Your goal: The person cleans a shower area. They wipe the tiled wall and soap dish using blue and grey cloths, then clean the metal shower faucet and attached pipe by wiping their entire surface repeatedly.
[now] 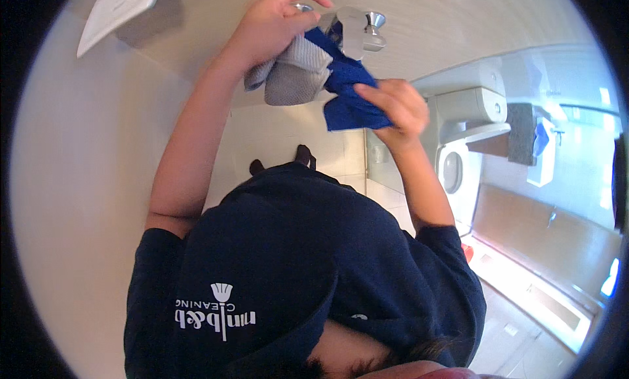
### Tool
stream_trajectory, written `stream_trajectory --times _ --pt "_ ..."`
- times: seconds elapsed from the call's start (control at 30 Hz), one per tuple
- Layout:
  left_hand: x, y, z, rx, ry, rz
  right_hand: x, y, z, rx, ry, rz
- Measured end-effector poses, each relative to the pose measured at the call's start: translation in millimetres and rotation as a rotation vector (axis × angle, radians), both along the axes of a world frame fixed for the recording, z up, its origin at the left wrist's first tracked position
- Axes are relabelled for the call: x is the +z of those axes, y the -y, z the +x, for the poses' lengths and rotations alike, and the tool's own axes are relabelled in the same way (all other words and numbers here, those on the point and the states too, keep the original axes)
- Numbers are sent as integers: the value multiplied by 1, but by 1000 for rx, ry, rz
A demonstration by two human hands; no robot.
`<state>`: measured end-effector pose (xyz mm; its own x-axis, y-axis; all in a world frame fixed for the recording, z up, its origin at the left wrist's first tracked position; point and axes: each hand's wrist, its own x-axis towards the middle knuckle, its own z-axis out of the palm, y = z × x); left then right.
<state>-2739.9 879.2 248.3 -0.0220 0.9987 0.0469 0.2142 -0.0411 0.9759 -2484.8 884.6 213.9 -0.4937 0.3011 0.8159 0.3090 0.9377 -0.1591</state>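
My left hand (275,27) is raised at the tiled wall, with a grey ribbed cloth (300,74) hanging beneath its palm; its thumb and index finger are apart beside the chrome shower fitting (353,32). My right hand (400,106) pinches a dark blue cloth (351,101). The blue cloth stretches up towards my left hand and passes in front of the fitting's lower part. How my left fingers hold the grey cloth is partly hidden. A chrome knob (375,39) sticks out of the wall just right of the fitting.
A white corner shelf (118,10) juts from the wall at upper left. A glass panel edge (365,158) stands below my right hand. Beyond it are a toilet (452,167) and a white washbasin (540,167) with a blue cloth on it. Walls stand close at the left and front.
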Motion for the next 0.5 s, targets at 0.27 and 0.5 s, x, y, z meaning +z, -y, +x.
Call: stream_trajectory --times 0.27,0.5 --pt "-10 23 46 -231 -497 -22 42 -42 42 -163 -781 -530" --pt "-39 22 50 -242 -310 -104 -27 -129 -75 133 -117 -958"
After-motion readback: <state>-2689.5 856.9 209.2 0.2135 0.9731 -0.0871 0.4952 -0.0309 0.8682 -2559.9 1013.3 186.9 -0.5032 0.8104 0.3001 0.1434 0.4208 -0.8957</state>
